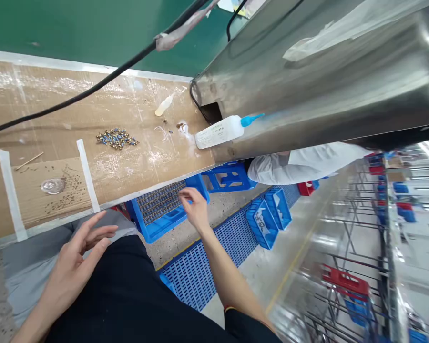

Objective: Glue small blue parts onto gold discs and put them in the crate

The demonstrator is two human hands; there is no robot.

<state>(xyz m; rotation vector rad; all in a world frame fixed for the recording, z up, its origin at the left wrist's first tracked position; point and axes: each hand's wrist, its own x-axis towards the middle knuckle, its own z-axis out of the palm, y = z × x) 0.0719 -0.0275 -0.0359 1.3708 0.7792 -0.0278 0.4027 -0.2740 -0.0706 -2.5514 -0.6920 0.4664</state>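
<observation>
My left hand hovers over my lap by the table's front edge, fingers stretched apart and nothing in them. Over the right side of a blue crate is my right hand, its fingers bent, with a gap between thumb and forefinger; I see nothing held. Inside that crate lie rows of small dark metal parts. On the table, a pile of small brass-and-blue fittings lies beyond my left hand. A clear round blob sits on a taped cardboard sheet, among dark specks.
A white bottle with a blue nozzle lies by a large metal housing. A black cable crosses above the table. A wooden stick lies at left. Past the housing is a co-worker's white sleeve; blue baskets stand on the floor.
</observation>
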